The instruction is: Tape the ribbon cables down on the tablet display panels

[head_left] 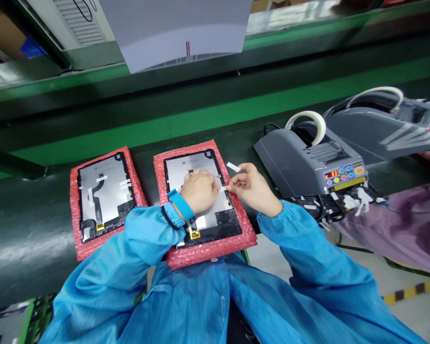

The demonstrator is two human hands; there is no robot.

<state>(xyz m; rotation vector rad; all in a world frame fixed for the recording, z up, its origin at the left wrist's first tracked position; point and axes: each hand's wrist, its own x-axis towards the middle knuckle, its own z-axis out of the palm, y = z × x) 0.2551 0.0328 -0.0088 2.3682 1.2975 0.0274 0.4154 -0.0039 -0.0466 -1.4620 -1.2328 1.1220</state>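
Note:
A tablet screen panel, its silver back facing up, lies on red bubble wrap in front of me. My right hand pinches a short strip of white tape at the panel's right edge. Another white strip sticks out from its upper finger. Over the panel's middle, my left hand has its fingers bent and closed, their tips by the left end of the pinched strip. What those fingertips grip, if anything, is hidden. A second panel with several tape strips lies on red bubble wrap to the left.
Two grey tape dispensers with tape rolls stand at the right, tape scraps by the nearer one. A co-worker's purple sleeve shows at the right edge. A white sheet hangs over the green bench's far side.

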